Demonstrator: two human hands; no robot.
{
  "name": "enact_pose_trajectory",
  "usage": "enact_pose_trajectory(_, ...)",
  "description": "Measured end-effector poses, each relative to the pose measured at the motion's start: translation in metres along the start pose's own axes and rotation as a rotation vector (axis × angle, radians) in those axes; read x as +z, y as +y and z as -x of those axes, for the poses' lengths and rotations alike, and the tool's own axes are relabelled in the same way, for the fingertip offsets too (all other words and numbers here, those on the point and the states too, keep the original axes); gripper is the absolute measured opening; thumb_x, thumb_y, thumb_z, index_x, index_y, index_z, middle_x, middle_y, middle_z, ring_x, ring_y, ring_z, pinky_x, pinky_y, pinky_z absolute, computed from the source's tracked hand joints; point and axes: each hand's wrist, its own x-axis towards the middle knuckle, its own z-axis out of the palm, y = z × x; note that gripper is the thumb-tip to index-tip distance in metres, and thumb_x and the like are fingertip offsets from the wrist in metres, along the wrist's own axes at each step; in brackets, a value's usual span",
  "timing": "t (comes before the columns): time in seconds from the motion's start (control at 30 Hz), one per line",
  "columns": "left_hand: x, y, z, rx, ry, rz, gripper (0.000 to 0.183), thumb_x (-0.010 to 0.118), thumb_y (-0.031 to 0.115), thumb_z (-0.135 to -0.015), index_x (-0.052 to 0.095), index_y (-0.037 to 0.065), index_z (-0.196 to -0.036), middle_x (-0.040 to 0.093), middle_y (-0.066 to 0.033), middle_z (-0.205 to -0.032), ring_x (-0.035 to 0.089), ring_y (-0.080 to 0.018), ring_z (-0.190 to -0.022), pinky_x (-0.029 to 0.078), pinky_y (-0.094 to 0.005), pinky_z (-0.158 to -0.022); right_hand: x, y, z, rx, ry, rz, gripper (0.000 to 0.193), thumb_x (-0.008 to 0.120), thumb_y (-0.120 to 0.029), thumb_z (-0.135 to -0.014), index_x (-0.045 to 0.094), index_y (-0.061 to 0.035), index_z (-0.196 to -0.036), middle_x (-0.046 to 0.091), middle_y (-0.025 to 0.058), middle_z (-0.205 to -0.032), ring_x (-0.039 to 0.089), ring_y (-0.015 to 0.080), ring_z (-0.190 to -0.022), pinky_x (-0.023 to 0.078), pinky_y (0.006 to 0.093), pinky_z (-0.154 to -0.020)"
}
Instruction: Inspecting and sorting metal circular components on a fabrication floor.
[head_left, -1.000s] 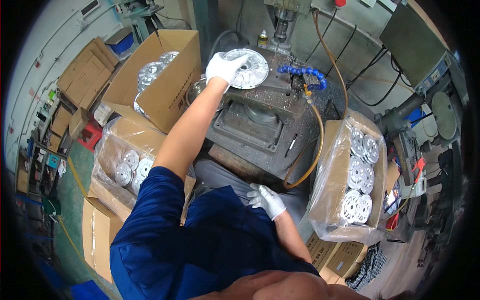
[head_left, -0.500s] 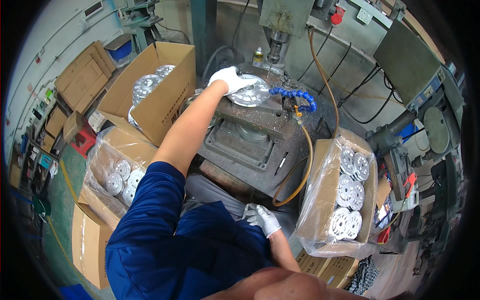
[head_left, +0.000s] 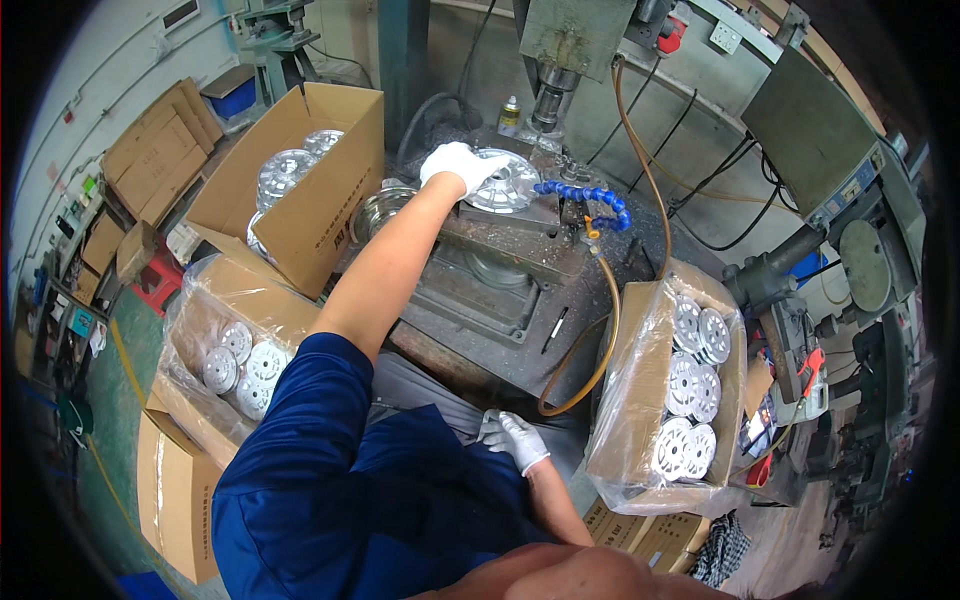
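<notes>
My left hand (head_left: 455, 168), in a white glove, grips the left rim of a shiny round metal disc (head_left: 508, 188) with a raised hub and cut-outs. The disc lies on the raised metal block (head_left: 540, 222) of a drill press, in front of its spindle (head_left: 551, 100). The fingertips under the rim are hidden. In my lap rests my gloved right hand (head_left: 517, 440), its fingers loosely apart against the grey trousers, with nothing in them. A blue segmented coolant hose (head_left: 590, 190) ends at the disc's right edge.
Open cartons of metal discs stand at back left (head_left: 325, 200), left (head_left: 190, 385) and right (head_left: 625, 385). More round metal parts (head_left: 383, 210) sit left of the block. A pen (head_left: 554, 330) and a brown hose (head_left: 607, 345) lie on the metal table; a spray can (head_left: 509, 117) stands behind.
My left hand has shifted slightly on the disc, and one finger now reaches over its top. The right hand stays in my lap. The whole view has moved a little.
</notes>
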Motion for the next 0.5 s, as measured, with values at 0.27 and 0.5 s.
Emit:
enact_pose_trajectory(0.27,0.004,-0.006,-0.012,0.042,0.041,0.043,0.081,0.057,0.069,-0.069,0.064,-0.002,-0.107,0.062,-0.02,-0.111,0.06,-0.0317,-0.105,0.045,-0.0355,-0.09,0.002,0.003,-0.004,-0.003,-0.012,-0.03,0.036,0.048,-0.029,-0.096,0.055,-0.0043,-0.121,0.065,0.0121,-0.1,0.063,0.0178,-0.076,0.05,0.026,-0.064)
enact_pose_trajectory(0.5,0.005,-0.017,-0.031,0.097,-0.072,0.041,0.082,0.061,0.069,-0.066,0.064,-0.003,-0.107,0.061,-0.0214,-0.113,0.059,-0.0329,-0.105,0.046,-0.036,-0.088,0.003,0.013,-0.02,0.073,-0.116,-0.131,0.04,0.047,-0.035,-0.096,0.053,-0.007,-0.123,0.064,0.0125,-0.1,0.062,0.021,-0.077,0.05,0.0325,-0.068)
